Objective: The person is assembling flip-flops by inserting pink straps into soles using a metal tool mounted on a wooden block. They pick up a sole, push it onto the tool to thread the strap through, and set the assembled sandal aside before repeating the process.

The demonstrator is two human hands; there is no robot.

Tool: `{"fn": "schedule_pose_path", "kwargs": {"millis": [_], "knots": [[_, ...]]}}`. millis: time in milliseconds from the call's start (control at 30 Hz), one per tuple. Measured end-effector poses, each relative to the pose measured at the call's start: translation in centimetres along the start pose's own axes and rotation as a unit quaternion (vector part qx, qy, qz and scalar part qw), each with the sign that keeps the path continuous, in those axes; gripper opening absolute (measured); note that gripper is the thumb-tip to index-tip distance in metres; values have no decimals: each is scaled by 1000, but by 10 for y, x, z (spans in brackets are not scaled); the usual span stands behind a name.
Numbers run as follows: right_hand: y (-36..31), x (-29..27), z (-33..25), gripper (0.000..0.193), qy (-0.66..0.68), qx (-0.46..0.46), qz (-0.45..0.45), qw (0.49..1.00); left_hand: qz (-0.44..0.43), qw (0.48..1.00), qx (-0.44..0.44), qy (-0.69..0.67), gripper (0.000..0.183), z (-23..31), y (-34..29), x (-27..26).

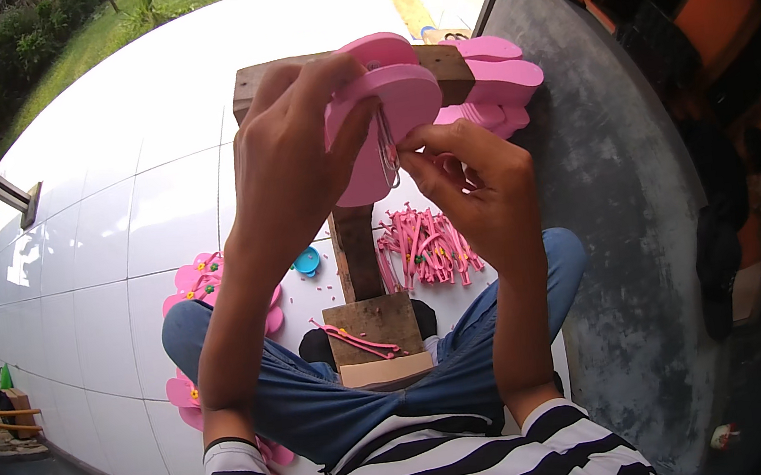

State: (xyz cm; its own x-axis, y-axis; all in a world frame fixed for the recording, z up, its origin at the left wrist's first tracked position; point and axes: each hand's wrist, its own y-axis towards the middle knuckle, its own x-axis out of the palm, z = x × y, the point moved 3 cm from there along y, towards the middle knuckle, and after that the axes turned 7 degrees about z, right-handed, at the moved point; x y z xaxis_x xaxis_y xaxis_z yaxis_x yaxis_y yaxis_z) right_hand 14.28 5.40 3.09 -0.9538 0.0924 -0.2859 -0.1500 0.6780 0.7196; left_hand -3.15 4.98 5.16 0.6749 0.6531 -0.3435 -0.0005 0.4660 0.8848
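My left hand (293, 144) grips a pink flip-flop sole (415, 95), held up on edge with the thumb across its near face. Against that face hangs a thin metal wire loop (385, 142) with a small pink piece in it. The thumb and forefinger of my right hand (477, 169) are pinched together at the loop, beside the sole's right edge. Exactly what sits between those fingertips is partly hidden. Behind the sole, another pink sole (381, 48) shows its top edge. Below my hands, a pink strap (355, 338) lies on the wooden block (389, 310) between my legs.
A wooden beam (275, 75) on a post (358, 259) stands before me. Stacked pink soles (508, 79) sit at its right. Pink straps (427, 246) with small flowers lie piled on the tiles. Left are pink flip-flops (191, 280) and a blue round container (308, 263).
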Motion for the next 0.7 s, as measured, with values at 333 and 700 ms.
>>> {"fn": "schedule_pose_path", "kwargs": {"millis": [333,700], "knots": [[20,11,28,46,60,-3,-1,998,-3,995,-62,-84,21,-3,-12,3],[3,7,14,46,193,109,-81,972,28,945,-226,-234,28,12,-42,16]]}}
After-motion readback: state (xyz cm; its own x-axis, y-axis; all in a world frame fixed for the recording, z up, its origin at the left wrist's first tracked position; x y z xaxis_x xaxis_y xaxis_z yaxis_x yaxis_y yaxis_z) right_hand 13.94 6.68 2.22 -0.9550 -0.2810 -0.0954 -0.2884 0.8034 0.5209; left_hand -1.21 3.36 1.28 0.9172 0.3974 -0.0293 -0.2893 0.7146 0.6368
